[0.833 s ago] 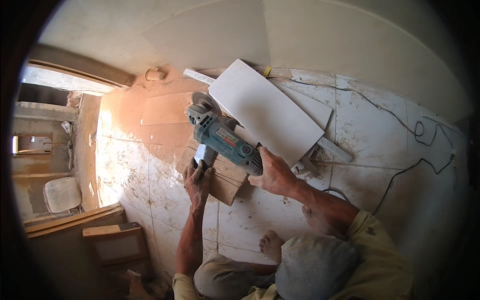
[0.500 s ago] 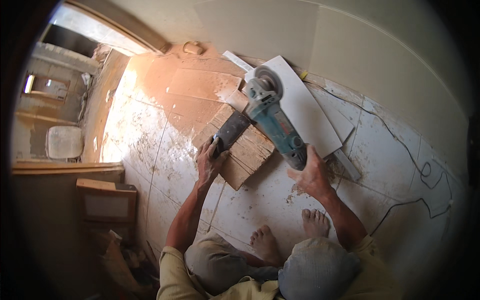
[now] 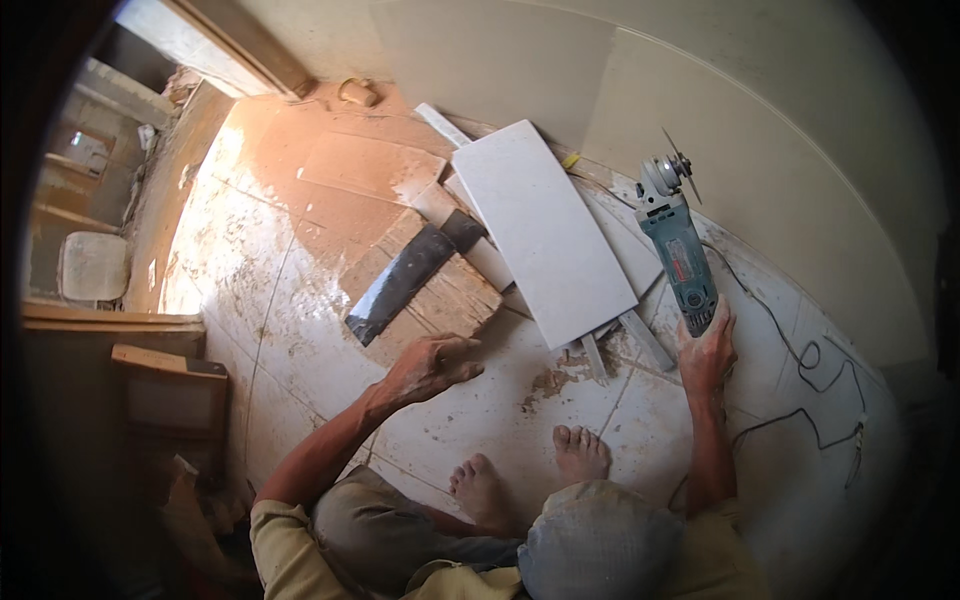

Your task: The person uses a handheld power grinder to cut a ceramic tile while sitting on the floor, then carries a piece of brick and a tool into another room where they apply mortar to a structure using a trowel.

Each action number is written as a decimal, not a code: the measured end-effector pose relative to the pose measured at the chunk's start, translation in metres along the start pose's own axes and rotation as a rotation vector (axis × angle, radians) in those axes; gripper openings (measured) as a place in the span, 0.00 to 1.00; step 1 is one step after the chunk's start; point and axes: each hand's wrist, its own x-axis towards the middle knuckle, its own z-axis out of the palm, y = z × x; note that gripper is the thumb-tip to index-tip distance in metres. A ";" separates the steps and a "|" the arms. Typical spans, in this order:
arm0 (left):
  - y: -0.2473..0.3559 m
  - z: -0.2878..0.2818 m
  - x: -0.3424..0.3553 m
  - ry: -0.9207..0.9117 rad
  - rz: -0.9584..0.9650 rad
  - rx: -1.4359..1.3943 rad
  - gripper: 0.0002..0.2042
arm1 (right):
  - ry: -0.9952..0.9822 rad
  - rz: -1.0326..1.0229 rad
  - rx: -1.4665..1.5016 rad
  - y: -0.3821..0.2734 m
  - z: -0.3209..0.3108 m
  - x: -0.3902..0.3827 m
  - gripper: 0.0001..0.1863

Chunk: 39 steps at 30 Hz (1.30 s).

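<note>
My left hand (image 3: 430,368) points rightward, knuckles up, its fingers loosely bent and the thumb apart, while my right hand (image 3: 707,345), reaching forward, wraps the rear end of one angle grinder (image 3: 678,250), whose single disc (image 3: 686,170) stands well beyond those fingertips. Just ahead of my left fingers lies one wooden block (image 3: 458,302) with one long dark strip (image 3: 405,280) across it; farther ahead, between both hands, lies one large white panel (image 3: 545,235).
</note>
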 end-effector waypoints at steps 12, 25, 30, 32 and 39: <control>-0.016 -0.009 -0.043 -0.073 -0.278 0.069 0.15 | 0.163 0.005 -0.452 0.142 -0.019 -0.016 0.38; -0.011 -0.031 -0.084 -0.008 -0.515 0.133 0.18 | 0.011 0.046 -0.499 0.189 0.036 -0.057 0.46; -0.015 -0.031 -0.102 0.081 -0.605 0.079 0.19 | 0.007 0.023 -0.518 0.192 0.043 -0.056 0.43; -0.019 -0.033 -0.111 0.103 -0.636 0.063 0.19 | 0.005 0.020 -0.523 0.193 0.046 -0.054 0.43; -0.034 -0.033 -0.131 0.171 -0.662 0.069 0.19 | 0.010 -0.005 -0.553 0.213 0.056 -0.062 0.42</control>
